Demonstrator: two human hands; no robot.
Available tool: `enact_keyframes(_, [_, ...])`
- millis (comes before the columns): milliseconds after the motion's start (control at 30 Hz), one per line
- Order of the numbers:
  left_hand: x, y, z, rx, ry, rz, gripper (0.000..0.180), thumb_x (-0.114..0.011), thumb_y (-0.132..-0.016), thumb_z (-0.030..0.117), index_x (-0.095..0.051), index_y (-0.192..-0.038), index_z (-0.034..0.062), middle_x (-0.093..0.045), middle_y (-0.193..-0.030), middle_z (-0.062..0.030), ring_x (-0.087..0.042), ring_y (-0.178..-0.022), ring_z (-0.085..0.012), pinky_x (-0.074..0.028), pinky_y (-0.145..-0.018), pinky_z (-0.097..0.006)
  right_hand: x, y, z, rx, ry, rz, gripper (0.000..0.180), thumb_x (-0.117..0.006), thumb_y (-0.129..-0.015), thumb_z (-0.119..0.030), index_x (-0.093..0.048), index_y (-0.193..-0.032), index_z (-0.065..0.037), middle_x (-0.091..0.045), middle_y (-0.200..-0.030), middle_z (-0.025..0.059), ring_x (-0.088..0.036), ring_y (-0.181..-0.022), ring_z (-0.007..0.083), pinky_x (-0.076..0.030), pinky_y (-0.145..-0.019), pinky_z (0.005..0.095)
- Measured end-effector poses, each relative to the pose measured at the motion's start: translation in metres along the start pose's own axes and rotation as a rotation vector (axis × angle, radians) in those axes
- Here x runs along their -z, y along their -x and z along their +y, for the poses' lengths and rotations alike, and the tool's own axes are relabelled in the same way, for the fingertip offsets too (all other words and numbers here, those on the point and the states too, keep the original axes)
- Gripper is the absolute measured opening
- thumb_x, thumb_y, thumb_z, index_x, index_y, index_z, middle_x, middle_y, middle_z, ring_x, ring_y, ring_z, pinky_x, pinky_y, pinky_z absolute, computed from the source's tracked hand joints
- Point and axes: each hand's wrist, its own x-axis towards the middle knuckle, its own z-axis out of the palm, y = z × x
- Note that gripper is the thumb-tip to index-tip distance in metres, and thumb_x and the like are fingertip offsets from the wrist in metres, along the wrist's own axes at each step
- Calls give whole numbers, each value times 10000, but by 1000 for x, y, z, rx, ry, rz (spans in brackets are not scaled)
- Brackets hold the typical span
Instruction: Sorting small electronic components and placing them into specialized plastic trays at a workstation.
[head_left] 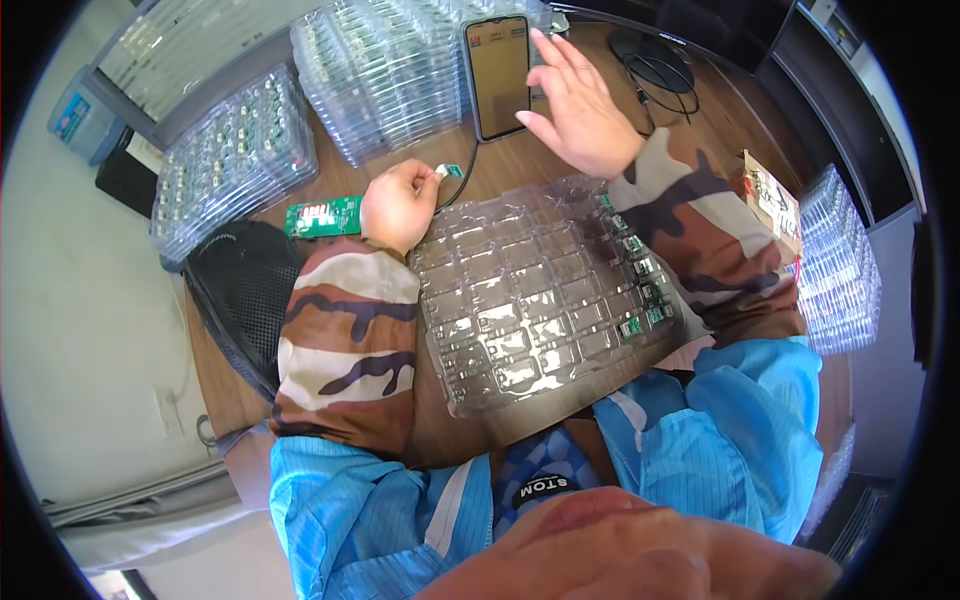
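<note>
My left hand (400, 205) is closed in a pinch, with a small green-and-white circuit board (450, 171) at its fingertips. A black cable (463, 180) runs down from the phone and passes close by this hand. The phone (499, 80) stands upright, its screen lit in a dull yellow-brown. Beside its right edge, my right hand (580, 105) is open with fingers extended, the fingertips close to the screen. Below both hands lies a clear plastic tray (520, 300) with many pockets; several small green boards (645, 268) sit along its right side. A larger green board (323, 216) with a red display touches or nearly touches my left wrist.
Stacked clear trays (375, 80) rise at the back, and board-filled trays (235, 160) lie at the left. A black mesh pouch (240, 295) lies by my left forearm. On the right are a small carton (770, 205), more stacked trays (840, 265) and a black round stand (650, 60).
</note>
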Motion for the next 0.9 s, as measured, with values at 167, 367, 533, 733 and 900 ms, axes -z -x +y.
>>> enact_keyframes(167, [6, 2, 12, 28, -30, -5, 145, -602, -748, 221, -605, -736, 76, -596, -672, -97, -577, -618, -274, -440, -545, -364, -12, -8, 3, -51, -3, -13, 353, -554, -814, -318, -443, -998, -38, -245, -1364, 189, -215, -1262, 365, -181, -1018, 483])
enact_keyframes(367, [7, 3, 12, 39, 6, -26, 146, -601, -749, 215, -605, -740, 69, -594, -664, -99, -574, -608, -274, -435, -537, -365, -16, -8, 2, -52, 6, -67, 342, -541, -836, -291, -387, -1014, -43, -187, -1378, 220, -190, -1264, 384, -168, -1013, 494])
enact_keyframes(533, [12, 5, 11, 58, 2, -23, 152, -601, -750, 216, -608, -741, 64, -592, -659, -107, -575, -604, -277, -439, -541, -361, 3, -7, 9, -76, 21, 33, 319, -593, -768, -249, -461, -977, -47, -351, -1296, 176, -335, -1177, 360, -287, -967, 441])
enact_keyframes(733, [10, -1, 9, 48, 8, -17, 160, -601, -754, 228, -624, -762, 70, -600, -660, -99, -587, -605, -260, -447, -545, -344, 38, 11, 64, -278, -19, -393, 117, -604, -731, -155, -602, -769, -44, -605, -649, 88, -608, -630, 209, -472, -574, 303])
enact_keyframes(900, [11, -2, 7, 54, 5, -16, 156, -603, -751, 225, -626, -763, 71, -601, -663, -93, -584, -604, -250, -444, -547, -339, 31, 27, 59, -333, -127, -632, 189, -638, -713, -207, -606, -792, -39, -631, -710, 89, -612, -646, 220, -475, -587, 303])
